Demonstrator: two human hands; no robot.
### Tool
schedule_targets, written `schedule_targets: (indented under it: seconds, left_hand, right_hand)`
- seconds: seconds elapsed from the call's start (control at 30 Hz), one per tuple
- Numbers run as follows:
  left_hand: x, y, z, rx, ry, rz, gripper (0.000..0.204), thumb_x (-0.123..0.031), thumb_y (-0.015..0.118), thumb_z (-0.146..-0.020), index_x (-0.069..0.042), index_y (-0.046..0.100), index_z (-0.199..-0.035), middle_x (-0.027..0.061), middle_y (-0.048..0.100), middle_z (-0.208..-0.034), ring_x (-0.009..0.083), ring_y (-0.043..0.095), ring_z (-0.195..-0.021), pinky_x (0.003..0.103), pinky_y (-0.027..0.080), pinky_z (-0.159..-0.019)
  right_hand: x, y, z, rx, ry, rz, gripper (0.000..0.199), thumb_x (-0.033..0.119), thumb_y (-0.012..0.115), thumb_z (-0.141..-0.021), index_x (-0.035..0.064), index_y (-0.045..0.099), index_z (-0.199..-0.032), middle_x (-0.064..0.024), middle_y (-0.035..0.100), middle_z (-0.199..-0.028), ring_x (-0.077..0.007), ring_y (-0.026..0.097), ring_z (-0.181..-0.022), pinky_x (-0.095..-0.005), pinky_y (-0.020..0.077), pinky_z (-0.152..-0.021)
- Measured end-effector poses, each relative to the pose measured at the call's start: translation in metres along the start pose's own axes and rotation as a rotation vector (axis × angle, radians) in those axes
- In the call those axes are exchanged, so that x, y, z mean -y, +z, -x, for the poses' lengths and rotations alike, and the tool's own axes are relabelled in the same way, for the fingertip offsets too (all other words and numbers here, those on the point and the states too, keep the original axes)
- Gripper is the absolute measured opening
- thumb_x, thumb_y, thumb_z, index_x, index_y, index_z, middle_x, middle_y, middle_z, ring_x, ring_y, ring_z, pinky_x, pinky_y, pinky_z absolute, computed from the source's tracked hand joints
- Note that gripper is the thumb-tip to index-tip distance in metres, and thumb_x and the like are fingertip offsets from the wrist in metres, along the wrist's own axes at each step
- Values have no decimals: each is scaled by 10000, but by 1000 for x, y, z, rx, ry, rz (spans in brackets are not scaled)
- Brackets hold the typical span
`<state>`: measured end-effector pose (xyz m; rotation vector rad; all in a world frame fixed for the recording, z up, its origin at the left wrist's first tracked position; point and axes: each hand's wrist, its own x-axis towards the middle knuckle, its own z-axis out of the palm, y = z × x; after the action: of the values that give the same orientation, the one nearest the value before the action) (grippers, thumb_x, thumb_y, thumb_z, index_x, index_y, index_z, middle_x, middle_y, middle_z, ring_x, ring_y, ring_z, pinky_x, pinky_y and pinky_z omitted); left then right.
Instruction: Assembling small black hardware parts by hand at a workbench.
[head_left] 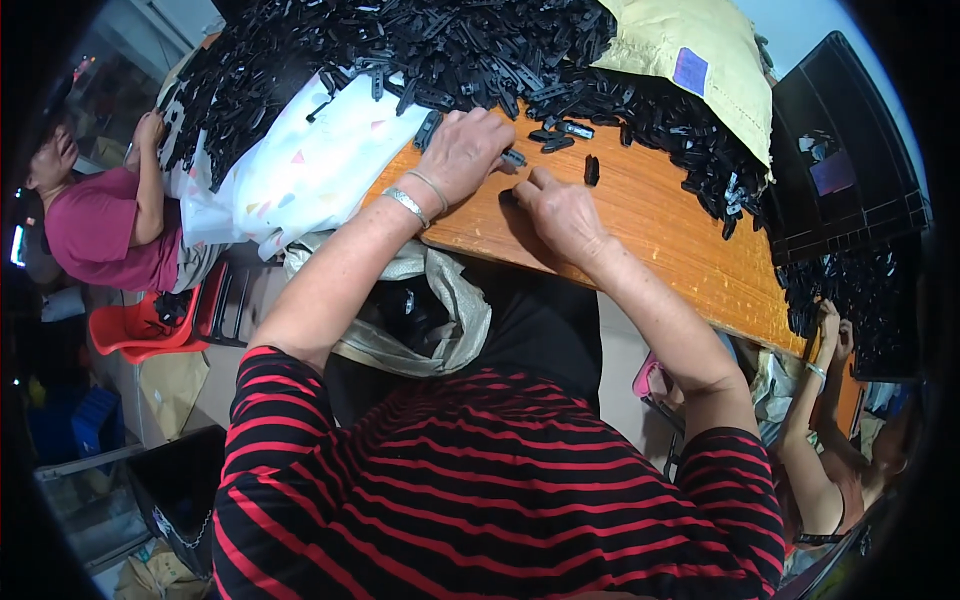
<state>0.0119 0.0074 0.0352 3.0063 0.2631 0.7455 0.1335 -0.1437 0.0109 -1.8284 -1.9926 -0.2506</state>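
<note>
My left hand (463, 155) is over the wooden table, fingers bent and closed around a small black plastic piece (513, 158) whose end sticks out by the fingertips. Another long black piece (428, 130) lies against the back of that hand. Just to the right, my right hand (565, 212) rests low over the wood with its fingers curled; whatever they hold, if anything, is hidden. A few loose black pieces (558, 138) lie beyond my hands, and a single dark one (592, 170) stands apart near my right knuckles.
A large heap of black plastic pieces (480, 50) covers the far side of the wooden table (660, 240). A yellowish sack (690, 50) sits behind it; a white plastic sheet (310, 170) is left. An open woven sack (465, 320) hangs below the edge. People work at left (110, 220) and right (825, 470).
</note>
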Motion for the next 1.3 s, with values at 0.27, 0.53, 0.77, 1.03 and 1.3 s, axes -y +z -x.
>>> schedule_targets:
  seconds: [0.27,0.53,0.77,1.03,1.3]
  left_hand:
    - [-21,-24,11,-51,-226,359,249,-201,717,-730,-50,602,-891,113,617,-851,305,613,-794,368,495,-691]
    - [-26,-4,31,-24,-501,936,218,-125,707,-793,0,615,-946,47,625,-823,124,596,-728,251,488,-640]
    - [-36,11,39,-23,-878,1310,176,-119,692,-805,18,639,-903,26,615,-711,71,547,-589,206,446,-526]
    - [-37,23,39,-43,-852,1082,179,-143,706,-778,18,656,-836,65,647,-722,114,595,-638,246,483,-594]
    - [-29,22,30,115,-908,793,218,-216,715,-736,-18,671,-817,126,665,-765,234,643,-706,334,504,-693]
  right_hand:
    - [-3,-27,-16,-155,504,-584,210,181,644,-863,-6,581,-934,-83,621,-682,-137,587,-568,-289,457,-501]
    - [-19,-18,-4,78,849,-1255,126,130,592,-903,10,576,-870,-44,599,-675,-80,496,-454,-212,385,-407]
    - [-20,-13,1,172,926,-1255,136,116,597,-896,6,577,-818,-50,602,-668,-88,525,-455,-220,436,-412]
    - [-21,-7,1,171,939,-1231,149,106,598,-893,-9,566,-802,-63,602,-655,-102,544,-454,-239,458,-409]
    - [-22,-20,-16,384,1023,-977,249,177,686,-841,-8,557,-736,-86,604,-620,-127,548,-427,-251,453,-375]
